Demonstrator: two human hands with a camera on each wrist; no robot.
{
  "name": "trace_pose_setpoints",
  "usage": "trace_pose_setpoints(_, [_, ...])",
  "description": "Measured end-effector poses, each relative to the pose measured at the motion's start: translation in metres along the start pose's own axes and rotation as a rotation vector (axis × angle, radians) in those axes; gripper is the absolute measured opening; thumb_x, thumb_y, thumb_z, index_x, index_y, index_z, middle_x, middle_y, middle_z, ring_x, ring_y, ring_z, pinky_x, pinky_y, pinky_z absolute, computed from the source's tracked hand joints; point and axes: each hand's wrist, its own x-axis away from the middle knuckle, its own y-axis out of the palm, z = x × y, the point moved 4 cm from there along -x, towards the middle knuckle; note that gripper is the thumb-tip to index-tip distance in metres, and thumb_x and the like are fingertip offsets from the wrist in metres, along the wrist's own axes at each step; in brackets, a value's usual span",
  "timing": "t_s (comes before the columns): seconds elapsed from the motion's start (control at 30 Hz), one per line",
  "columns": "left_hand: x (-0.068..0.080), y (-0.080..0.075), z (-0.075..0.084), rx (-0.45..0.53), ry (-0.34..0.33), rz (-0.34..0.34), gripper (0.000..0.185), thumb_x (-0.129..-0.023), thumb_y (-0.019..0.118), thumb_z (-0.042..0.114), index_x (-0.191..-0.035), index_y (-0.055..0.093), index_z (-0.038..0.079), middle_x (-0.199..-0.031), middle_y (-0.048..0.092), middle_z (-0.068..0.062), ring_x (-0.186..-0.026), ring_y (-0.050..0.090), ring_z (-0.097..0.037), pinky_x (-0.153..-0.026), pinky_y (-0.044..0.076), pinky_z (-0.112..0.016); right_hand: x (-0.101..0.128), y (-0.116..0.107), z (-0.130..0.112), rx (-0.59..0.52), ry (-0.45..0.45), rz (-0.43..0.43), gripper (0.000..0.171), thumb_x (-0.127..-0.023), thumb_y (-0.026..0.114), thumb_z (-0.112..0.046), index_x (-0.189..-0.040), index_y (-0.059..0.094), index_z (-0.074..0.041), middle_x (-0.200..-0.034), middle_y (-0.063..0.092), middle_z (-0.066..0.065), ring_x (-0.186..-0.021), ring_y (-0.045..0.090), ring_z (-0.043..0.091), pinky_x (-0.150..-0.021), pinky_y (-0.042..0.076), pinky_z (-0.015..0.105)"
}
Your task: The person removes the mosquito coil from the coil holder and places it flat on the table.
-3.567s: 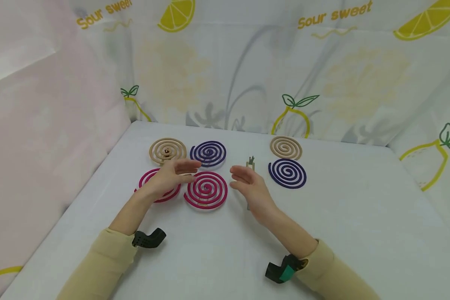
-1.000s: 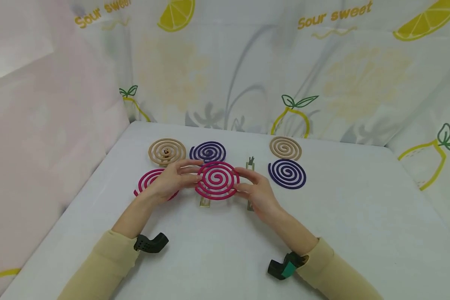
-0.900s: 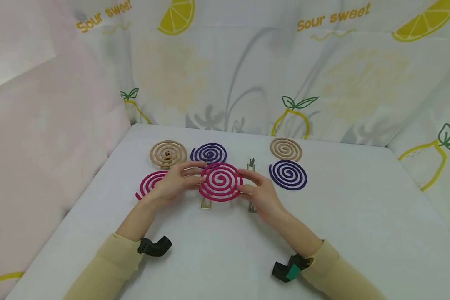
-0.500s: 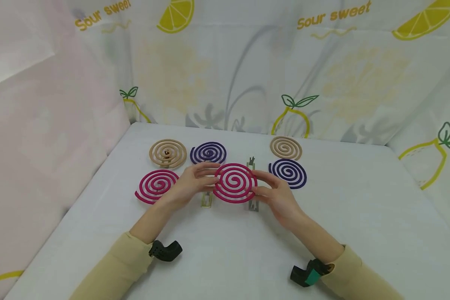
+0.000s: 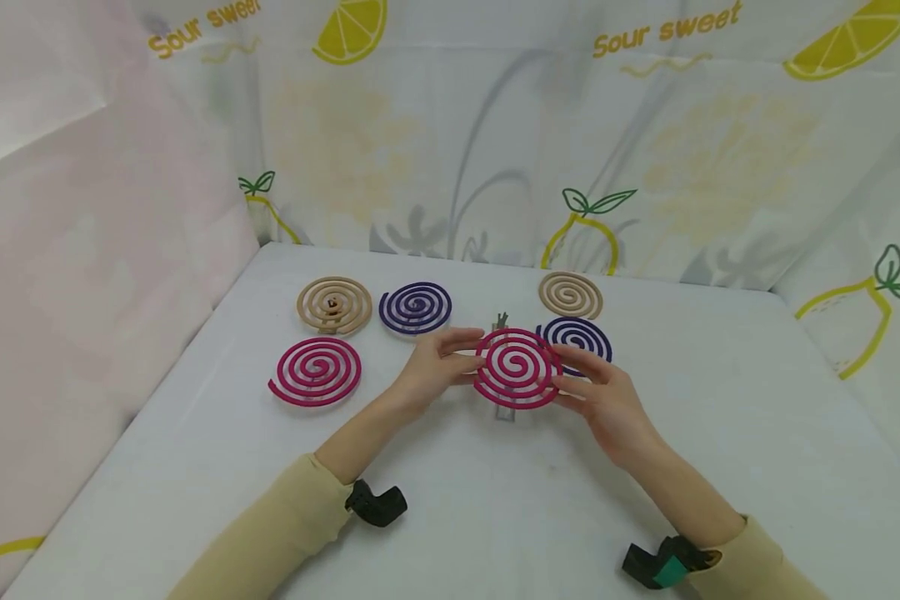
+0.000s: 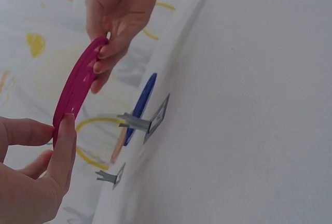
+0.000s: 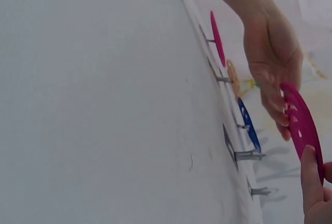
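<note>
A pink mosquito coil (image 5: 516, 368) is held level above the table between both my hands. My left hand (image 5: 433, 368) pinches its left rim, thumb and fingertip on opposite faces in the left wrist view. On the right rim, my right hand (image 5: 603, 404) grips with thumb and fingers. Below the coil are a metal stand (image 5: 505, 413) and, farther back, a second stand (image 5: 502, 320), both with upright prongs; the left wrist view shows the nearer stand (image 6: 139, 122) apart from the coil. Another pink coil (image 5: 317, 372) sits raised at the left.
A tan coil (image 5: 334, 305) and a dark blue coil (image 5: 416, 307) sit on stands at the back left. Another dark blue coil (image 5: 579, 337), partly hidden by my right fingers, and a tan coil (image 5: 570, 295) lie at right. Printed cloth (image 5: 435, 125) hangs behind the white table (image 5: 450, 542).
Both hands have lifted the nearer middle pink coil and carried it rightward, over the metal stands. The left pink coil is now fully uncovered. The other coils have stayed put.
</note>
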Motion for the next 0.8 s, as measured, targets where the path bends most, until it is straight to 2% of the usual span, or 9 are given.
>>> trace_pose_setpoints(0.3, [-0.014, 0.025, -0.004, 0.055, -0.014, 0.001, 0.044, -0.096, 0.06, -0.003, -0.139, 0.053, -0.002, -0.137, 0.059, -0.021, -0.115, 0.066, -0.029, -0.092, 0.058, -0.037, 0.004, -0.029, -0.002, -0.046, -0.076, 0.005, 0.051, -0.1, 0.059, -0.011, -0.146, 0.042, 0.003, -0.118, 0.063, -0.008, -0.102, 0.063, 0.007, -0.088, 0.058, 0.024])
trace_pose_setpoints(0.43, [-0.019, 0.032, -0.005, 0.074, -0.01, -0.009, 0.045, -0.097, 0.059, -0.003, -0.141, 0.05, -0.005, -0.138, 0.059, -0.022, -0.115, 0.066, -0.028, -0.093, 0.058, -0.036, 0.004, -0.04, -0.003, -0.067, -0.081, -0.013, 0.046, -0.101, 0.058, -0.011, -0.143, 0.046, 0.002, -0.113, 0.068, -0.01, -0.101, 0.065, 0.005, -0.087, 0.059, 0.024])
trace_pose_setpoints(0.6, [-0.026, 0.04, -0.005, 0.094, 0.002, -0.005, 0.046, -0.096, 0.059, -0.002, -0.141, 0.049, -0.006, -0.137, 0.059, -0.022, -0.112, 0.067, -0.028, -0.092, 0.058, -0.036, 0.003, -0.054, -0.008, -0.073, -0.084, -0.022, 0.036, -0.101, 0.059, -0.014, -0.135, 0.054, -0.005, -0.11, 0.072, -0.011, -0.1, 0.068, 0.005, -0.085, 0.059, 0.023])
trace_pose_setpoints(0.8, [-0.034, 0.053, -0.003, 0.099, 0.009, 0.017, 0.044, -0.096, 0.06, -0.002, -0.139, 0.052, -0.005, -0.135, 0.061, -0.022, -0.107, 0.069, -0.025, -0.09, 0.059, -0.035, 0.001, -0.069, -0.013, -0.049, -0.085, -0.016, 0.035, -0.099, 0.062, -0.015, -0.133, 0.056, -0.005, -0.107, 0.073, -0.01, -0.098, 0.069, 0.005, -0.084, 0.059, 0.023])
